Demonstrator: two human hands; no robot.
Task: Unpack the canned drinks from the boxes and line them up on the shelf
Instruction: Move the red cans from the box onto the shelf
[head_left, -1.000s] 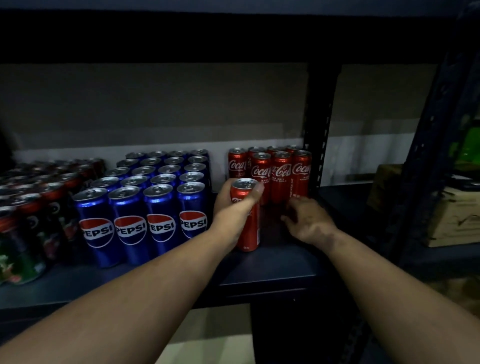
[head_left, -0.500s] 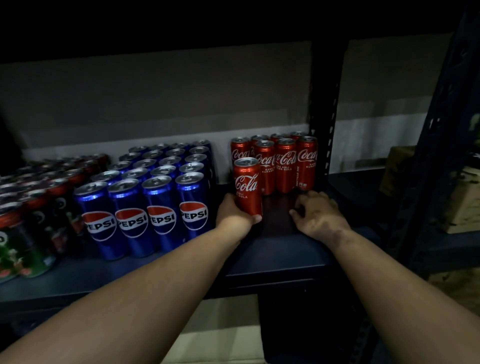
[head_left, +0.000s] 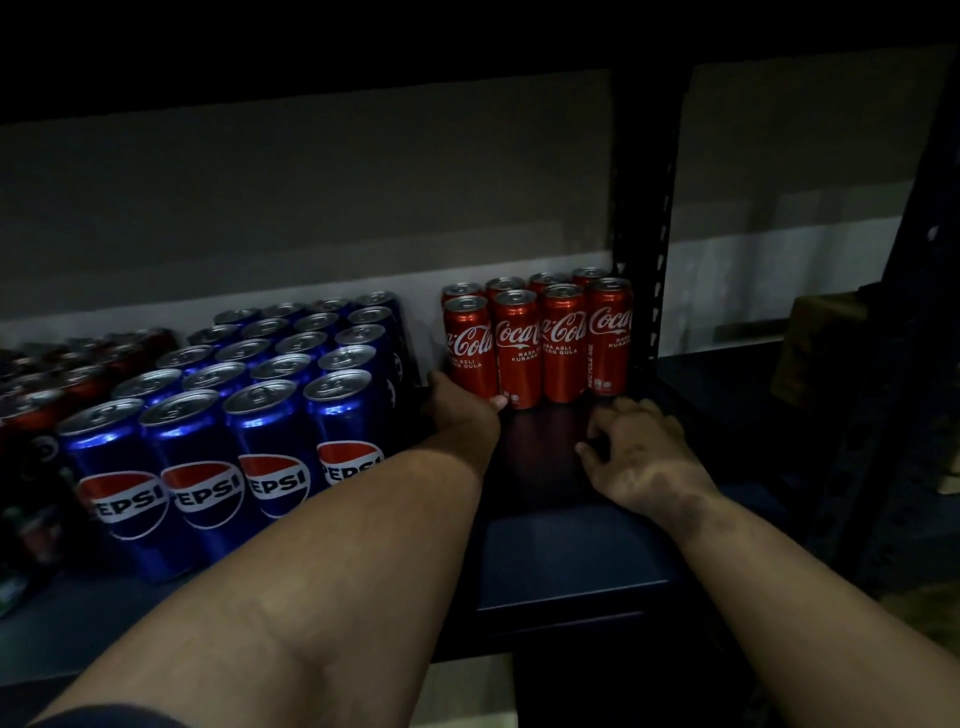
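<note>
Coke can (head_left: 470, 345) upright — left hand (head_left: 460, 413) gripping base

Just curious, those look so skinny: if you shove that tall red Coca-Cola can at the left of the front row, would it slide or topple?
The tall red Coca-Cola can is slim, so a high push would probably tip it. The left hand touches its base, which likely slides it. Neighbouring cans should steady it.

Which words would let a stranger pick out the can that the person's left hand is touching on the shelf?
Find the dark upright post of the shelf; just left of it stands a block of red Coca-Cola cans. Take its front row of four and go to the leftmost can. It alone has the left hand gripping its base, beside the blue Pepsi cans.
</note>
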